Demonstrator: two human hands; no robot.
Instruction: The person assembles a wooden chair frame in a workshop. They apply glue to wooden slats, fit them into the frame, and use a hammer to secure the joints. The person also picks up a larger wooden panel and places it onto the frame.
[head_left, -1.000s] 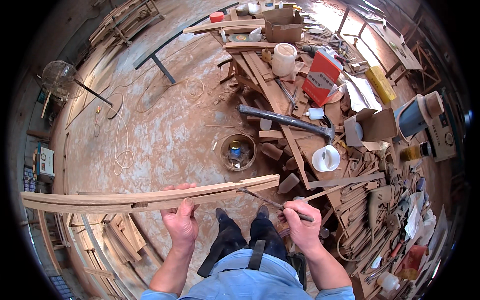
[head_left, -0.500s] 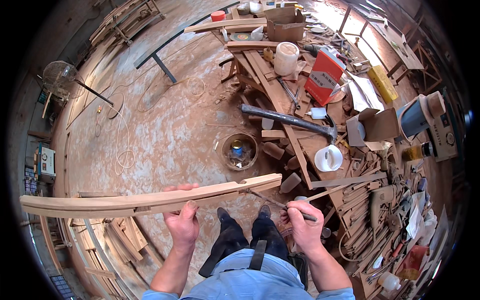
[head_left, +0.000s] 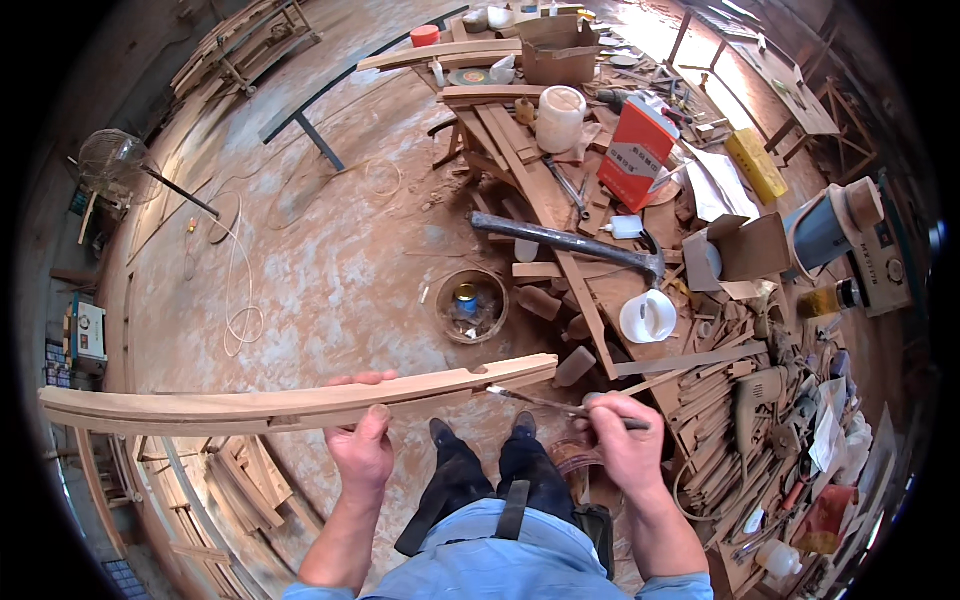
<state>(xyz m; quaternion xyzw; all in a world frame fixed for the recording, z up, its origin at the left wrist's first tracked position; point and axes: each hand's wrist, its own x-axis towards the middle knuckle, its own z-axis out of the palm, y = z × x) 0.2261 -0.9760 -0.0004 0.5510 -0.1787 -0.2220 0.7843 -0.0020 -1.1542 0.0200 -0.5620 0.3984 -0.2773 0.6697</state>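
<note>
My left hand [head_left: 362, 452] grips a long, slightly curved wooden rail [head_left: 240, 402] near its middle, thumb on the near side and fingers behind. Slots are cut along the rail's near edge, and a notch shows near its right end. In my right hand [head_left: 625, 440] is a slim brush [head_left: 545, 403] with a dark handle and a pale tip. The tip points left, close to the rail's lower edge by the notch; whether it touches the wood I cannot tell.
A cluttered workbench on the right holds a claw hammer [head_left: 560, 237], a white tub [head_left: 648, 316], a red-and-white tin [head_left: 640, 155], a drill [head_left: 756, 405] and many wood strips. On the floor ahead stands a bucket [head_left: 441, 310] with a blue can [head_left: 466, 300] inside. Planks [head_left: 240, 480] lie lower left.
My right hand has shifted right and slightly up, turning the brush flatter, so its pale tip now shows below the rail. The rail stays in my left hand, nearly in place.
</note>
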